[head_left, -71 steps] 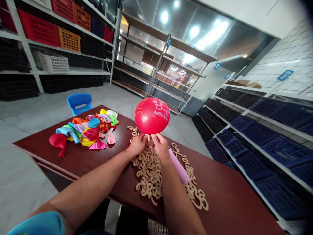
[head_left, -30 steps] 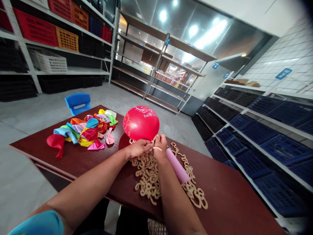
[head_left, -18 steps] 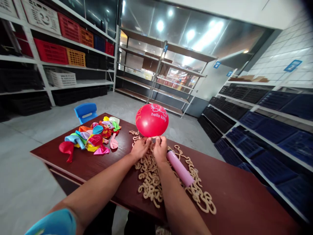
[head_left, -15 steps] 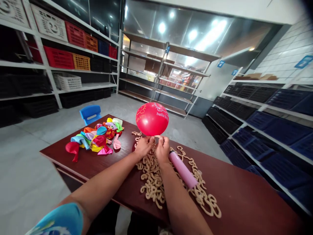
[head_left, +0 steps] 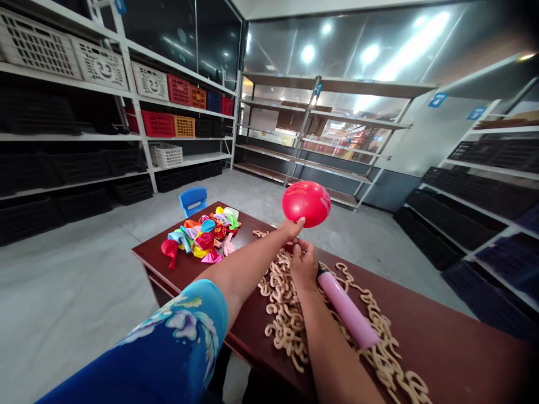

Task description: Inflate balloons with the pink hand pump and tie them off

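Observation:
A blown-up red balloon [head_left: 306,201] with pale printing is above the far edge of the table. My left hand [head_left: 292,229] is closed at its underside, thumb up against the rubber, its other fingers mostly hidden. Just below and nearer, my right hand [head_left: 304,262] is closed in a pinch at what looks like the balloon's neck, though the fingers hide most of it. Beneath the hands lies a heap of beige curly strands [head_left: 286,314]. A pink cylindrical pump [head_left: 349,308] with a dark end lies on the strands, right of my right wrist.
Flat balloons [head_left: 202,235] of many colours lie piled on the left of the dark red table [head_left: 455,342]. A blue chair [head_left: 193,201] stands behind it. Shelves with crates [head_left: 160,123] line the left wall, dark bins [head_left: 455,219] the right; a metal rack [head_left: 295,134] stands behind.
My view has swung left, so everything sits further right. The hands, side by side before, are now one above the other, the left higher and farther out. The balloon has turned.

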### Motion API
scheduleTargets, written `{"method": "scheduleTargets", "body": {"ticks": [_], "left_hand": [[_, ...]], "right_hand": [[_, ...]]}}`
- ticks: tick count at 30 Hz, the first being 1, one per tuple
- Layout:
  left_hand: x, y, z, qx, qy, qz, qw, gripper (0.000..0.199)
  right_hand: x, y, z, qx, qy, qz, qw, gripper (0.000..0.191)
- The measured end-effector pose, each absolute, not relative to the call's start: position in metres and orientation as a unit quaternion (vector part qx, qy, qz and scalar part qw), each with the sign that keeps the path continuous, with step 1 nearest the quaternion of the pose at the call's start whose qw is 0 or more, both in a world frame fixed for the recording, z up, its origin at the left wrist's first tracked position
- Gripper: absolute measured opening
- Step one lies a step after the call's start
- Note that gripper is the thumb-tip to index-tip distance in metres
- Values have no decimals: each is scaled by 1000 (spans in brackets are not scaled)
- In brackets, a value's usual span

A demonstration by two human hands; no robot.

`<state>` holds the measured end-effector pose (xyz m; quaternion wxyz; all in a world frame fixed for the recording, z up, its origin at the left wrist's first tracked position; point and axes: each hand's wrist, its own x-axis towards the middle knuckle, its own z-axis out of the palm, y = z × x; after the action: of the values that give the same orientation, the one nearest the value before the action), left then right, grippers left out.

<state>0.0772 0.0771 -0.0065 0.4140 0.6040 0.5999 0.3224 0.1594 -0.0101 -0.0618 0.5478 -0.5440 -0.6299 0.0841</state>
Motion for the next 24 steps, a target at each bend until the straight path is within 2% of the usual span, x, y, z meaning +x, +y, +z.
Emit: {"method": "scheduleTargets", "body": {"ticks": [3,9,13,17,21,24], "left_hand": [[65,74,-12,617,617,286,397,73],[8,43,-16,719,611,251,217,40],[-58,16,-6,729,636,216,134,30],[-130,-13,8,672,713,190,62,30],[-174,-41,10,601,785,138,56,38],[-185,-56,0,611,777,137,60,36]], "right_hand": [[158,-12,-61,-536,-643,70,543,33],[157,-14,-60,-518,-674,52,524,31],[157,-15,-60,-520,-679,53,515,31],[157,-14,-61,-519,-685,56,507,31],[157,-12,-62,-516,-690,51,505,30],[158,-12,-62,-516,-691,48,504,30]]}}
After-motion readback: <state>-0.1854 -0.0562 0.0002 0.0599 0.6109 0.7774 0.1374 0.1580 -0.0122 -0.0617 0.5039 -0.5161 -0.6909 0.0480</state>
